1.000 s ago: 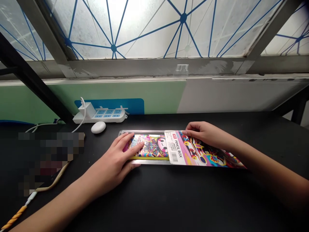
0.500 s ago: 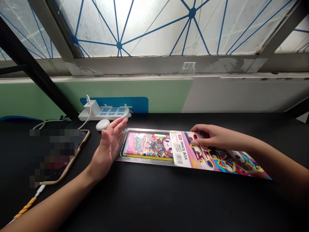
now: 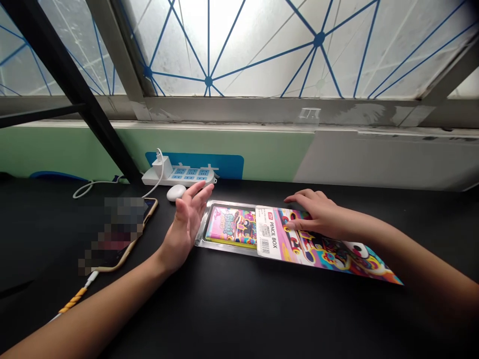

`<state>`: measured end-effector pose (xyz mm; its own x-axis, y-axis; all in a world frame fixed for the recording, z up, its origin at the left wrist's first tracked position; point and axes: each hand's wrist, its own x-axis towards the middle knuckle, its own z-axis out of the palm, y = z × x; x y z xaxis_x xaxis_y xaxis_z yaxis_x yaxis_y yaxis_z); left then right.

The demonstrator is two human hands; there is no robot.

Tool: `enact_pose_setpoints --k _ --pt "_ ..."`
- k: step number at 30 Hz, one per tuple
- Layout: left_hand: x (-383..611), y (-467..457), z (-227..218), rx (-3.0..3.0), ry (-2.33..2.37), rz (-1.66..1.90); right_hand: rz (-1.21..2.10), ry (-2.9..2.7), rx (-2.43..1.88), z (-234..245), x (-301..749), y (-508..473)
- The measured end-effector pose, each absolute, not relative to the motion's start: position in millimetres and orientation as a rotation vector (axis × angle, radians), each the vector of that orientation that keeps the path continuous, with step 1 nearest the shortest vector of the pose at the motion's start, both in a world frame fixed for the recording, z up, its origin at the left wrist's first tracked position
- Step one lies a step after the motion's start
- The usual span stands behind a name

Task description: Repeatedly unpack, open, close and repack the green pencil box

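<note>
One pencil box [image 3: 232,227], in a clear tray [image 3: 220,246], is lying at six o'clock in view, its three-o'clock end passing under a printed sleeve [image 3: 322,253]. One left hand [image 3: 185,227] is standing at the tray's nine-o'clock end, fingers outstretched, thumb apart; one right hand [image 3: 324,214] is resting on the sleeve, thumb and fingers apart, any grip untellable.

Colourful pencil box [image 3: 232,226], flat in clear tray [image 3: 228,249], printed sleeve [image 3: 316,251] partway over
</note>
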<state>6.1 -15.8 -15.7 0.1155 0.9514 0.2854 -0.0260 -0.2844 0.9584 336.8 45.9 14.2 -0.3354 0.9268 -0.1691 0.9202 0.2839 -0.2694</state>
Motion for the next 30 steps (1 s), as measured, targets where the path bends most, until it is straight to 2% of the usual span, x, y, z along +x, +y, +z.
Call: enact_pose_setpoints --k 11,16,24,30 --pt "6.4 -15.1 -17.1 1.385 0.86 1.375 0.395 -2.725 -1.677 25.2 218.6 56.8" --pt "5.5 -12.7 -21.3 1.375 0.862 1.368 0.298 -2.738 -1.622 22.8 201.2 60.4" --pt "-3.2 6.8 -33.1 1.14 1.019 1.282 0.184 -2.54 -1.54 15.4 271.5 36.2" --pt "0.6 7.6 -29.6 1.08 1.001 1.2 0.681 -1.792 -1.707 -20.8 368.9 17.0"
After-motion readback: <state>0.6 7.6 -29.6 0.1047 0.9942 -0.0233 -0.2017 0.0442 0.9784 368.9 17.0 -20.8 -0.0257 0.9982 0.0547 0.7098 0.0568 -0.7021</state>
